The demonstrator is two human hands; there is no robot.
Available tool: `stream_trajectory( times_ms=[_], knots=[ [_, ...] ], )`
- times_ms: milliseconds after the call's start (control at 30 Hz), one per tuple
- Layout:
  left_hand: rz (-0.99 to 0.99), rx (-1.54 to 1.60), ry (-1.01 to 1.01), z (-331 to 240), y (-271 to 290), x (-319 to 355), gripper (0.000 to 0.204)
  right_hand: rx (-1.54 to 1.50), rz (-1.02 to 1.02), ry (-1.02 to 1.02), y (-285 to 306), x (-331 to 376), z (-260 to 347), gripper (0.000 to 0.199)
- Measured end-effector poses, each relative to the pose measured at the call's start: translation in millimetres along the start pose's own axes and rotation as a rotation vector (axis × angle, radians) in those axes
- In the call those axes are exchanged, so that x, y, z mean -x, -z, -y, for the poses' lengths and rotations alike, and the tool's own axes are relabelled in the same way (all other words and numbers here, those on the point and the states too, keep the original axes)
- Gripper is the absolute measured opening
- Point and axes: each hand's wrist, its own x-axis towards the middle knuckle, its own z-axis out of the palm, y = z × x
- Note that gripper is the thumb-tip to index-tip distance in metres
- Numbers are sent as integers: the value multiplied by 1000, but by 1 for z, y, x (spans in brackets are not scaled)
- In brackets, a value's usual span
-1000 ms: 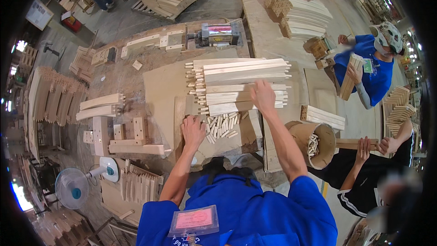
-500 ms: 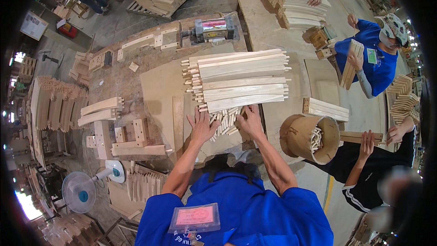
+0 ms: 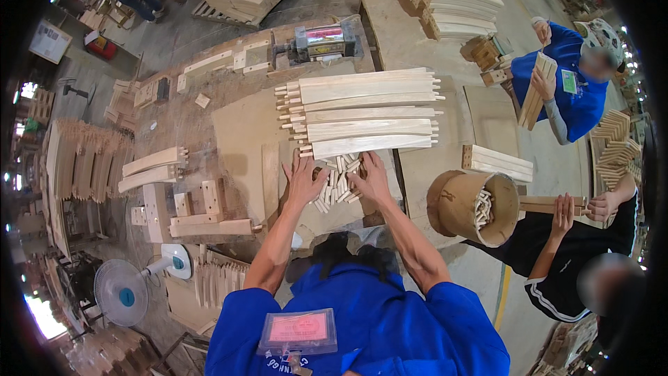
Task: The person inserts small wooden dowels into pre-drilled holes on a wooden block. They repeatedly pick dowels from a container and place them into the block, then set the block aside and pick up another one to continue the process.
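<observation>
A loose heap of short wooden dowels (image 3: 337, 184) lies on the table just in front of me. My left hand (image 3: 304, 179) rests at its left side, fingers apart and thumb against the dowels. On the other side my right hand (image 3: 371, 179) has its fingers stretched forward, its thumb touching the heap. Both hands look open, with nothing gripped. Right beyond my fingertips is a stack of pale wooden slats (image 3: 369, 115), lying crosswise, with round tenons sticking out at both ends.
To the right stands a brown round bucket (image 3: 445, 209) with more dowels inside, near a short stack of wood bars (image 3: 497, 163). Drilled wood pieces (image 3: 212, 219) lie at left. A bench machine (image 3: 325, 40) sits at the back. Two co-workers at right hold wood pieces.
Both hands have shifted slightly, my right hand inward to the left against the dowels. The dowel heap looks pushed together and rearranged. The co-worker in black has brought both hands together on a wood piece.
</observation>
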Motion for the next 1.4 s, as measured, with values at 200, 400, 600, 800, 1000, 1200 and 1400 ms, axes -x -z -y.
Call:
stream_trajectory(
  times_ms=[200,400,600,800,1000,1200,1400],
  knots=[
    [67,-252,-49,-11,-9,8,89,149,-38,36,-9,8,8,92],
    [47,-39,-359,-24,-18,3,77,200,45,84,-14,9,16,70],
    [21,32,-460,-24,-16,2,69,146,199,202,-10,6,7,61],
    [-77,-72,-515,-26,-17,2,67,38,84,175,-19,6,9,62],
    [6,46,-456,-29,-20,1,67,-38,103,189,-13,3,-7,55],
    [93,-72,-530,-23,-23,-6,71,142,120,164,-11,-5,4,41],
    [207,-25,-529,-22,-9,11,104,243,346,328,9,-2,-2,52]
  ],
)
